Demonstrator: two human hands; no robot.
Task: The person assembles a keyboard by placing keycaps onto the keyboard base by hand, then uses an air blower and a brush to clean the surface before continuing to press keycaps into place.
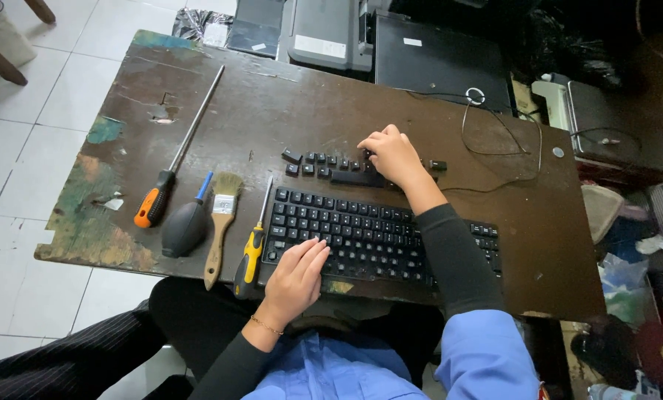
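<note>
Black keyboard lies at the near edge of the worn brown counter. Left hand rests flat, fingers together, on its near-left keys, likely steadying it. Right hand, beyond the keyboard, fingers curled among loose keycaps; whether it grips one, cannot tell. Left of the keyboard: small yellow screwdriver, brush, air blower, long orange screwdriver, laid within reach.

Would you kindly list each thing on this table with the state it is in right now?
Keyboard: flat on the table, left hand resting on its keys.
Loose keycaps: detached, scattered beyond the keyboard, right hand on them.
Long screwdriver: lying untouched.
Short yellow screwdriver: lying beside the keyboard.
Air blower: lying on its side.
Paintbrush: lying flat.
</note>
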